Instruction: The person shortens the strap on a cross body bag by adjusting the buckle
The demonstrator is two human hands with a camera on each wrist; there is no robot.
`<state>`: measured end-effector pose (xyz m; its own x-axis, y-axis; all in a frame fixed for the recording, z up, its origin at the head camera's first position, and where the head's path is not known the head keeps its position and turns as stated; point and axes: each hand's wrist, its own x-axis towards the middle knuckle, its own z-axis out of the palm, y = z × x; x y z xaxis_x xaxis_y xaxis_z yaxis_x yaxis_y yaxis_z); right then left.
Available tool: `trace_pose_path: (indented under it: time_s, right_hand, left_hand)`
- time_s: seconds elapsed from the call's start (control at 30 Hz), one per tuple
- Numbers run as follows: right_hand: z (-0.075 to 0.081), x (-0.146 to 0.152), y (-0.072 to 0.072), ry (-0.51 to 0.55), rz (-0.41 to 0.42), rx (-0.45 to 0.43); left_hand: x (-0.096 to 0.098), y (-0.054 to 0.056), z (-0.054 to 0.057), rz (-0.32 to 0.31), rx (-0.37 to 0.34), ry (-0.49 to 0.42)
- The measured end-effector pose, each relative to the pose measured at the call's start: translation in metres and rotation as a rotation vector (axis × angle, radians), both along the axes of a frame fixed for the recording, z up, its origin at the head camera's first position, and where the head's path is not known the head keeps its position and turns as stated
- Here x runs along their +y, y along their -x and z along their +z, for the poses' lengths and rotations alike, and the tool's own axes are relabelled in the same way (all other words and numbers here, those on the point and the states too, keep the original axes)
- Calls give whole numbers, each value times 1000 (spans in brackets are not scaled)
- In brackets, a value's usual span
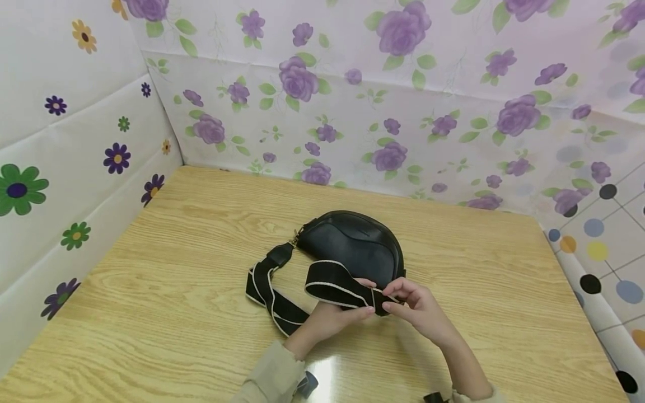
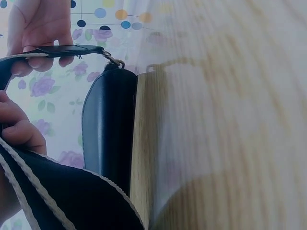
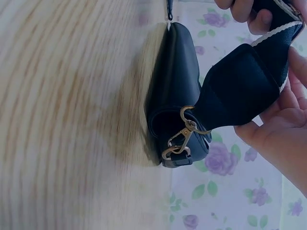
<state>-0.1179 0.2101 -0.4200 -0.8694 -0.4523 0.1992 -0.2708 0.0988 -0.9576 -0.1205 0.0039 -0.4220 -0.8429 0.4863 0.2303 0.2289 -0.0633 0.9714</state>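
A black half-moon shoulder bag lies on the table, its strap black webbing with white edging. My left hand holds a raised loop of this strap between thumb and fingers, close to a metal slider. Just right of the slider, my right hand pinches the strap between thumb and fingers. In the right wrist view, a leather strap end hangs from the right hand and joins the bag by a gold-coloured clasp. The left hand shows partly behind the webbing in the left wrist view.
Another length of strap curves over the wooden table left of the bag. A floral cloth wall stands behind, with patterned side panels left and right. Dark wrist gear shows at the left sleeve.
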Motion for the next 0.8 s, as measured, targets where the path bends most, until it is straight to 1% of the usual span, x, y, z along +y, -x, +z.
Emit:
trace_pose_path:
  time_s: [0.1,0.2,0.53,0.8]
  right_hand:
    - [0,0,0,26,25,9]
    - [0,0,1,54,39,7]
    - [2,-4,2,138,26,-62]
    - [3,-6,2,163,21,-59]
  left_hand:
    - [-1,-3,10,-3,-10,10]
    - [-2,-4,12,0,-21,28]
    - [-1,-2,12,3,-17,11]
    - [-1,-2,13,0,-10,13]
